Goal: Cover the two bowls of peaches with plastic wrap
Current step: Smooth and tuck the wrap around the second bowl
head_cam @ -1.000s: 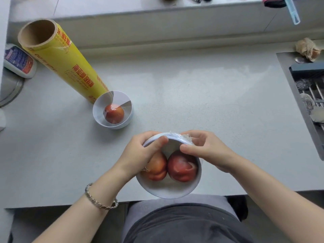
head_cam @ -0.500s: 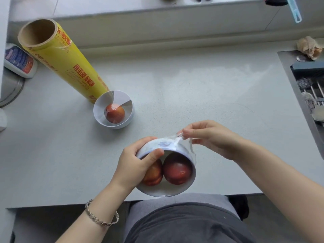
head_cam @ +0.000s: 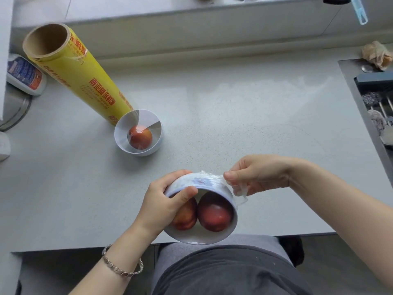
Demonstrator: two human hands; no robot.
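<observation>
The near bowl [head_cam: 200,181] at six o'clock is white with a faint blue-and-pink flower print on its outer wall, under clear film [head_cam: 239,191], and holds a dark red peach [head_cam: 214,213] and a yellow-orange peach [head_cam: 186,217]. At ten o'clock the plain white far bowl [head_cam: 148,118] holds a red-orange single peach [head_cam: 140,139], beside a yellow roll [head_cam: 89,81] with orange-red lettering and a brown cardboard core. The counter [head_cam: 234,113] is pale grey with fine speckles, and the bottle [head_cam: 24,75] at nine o'clock is white with a blue and red label.
</observation>
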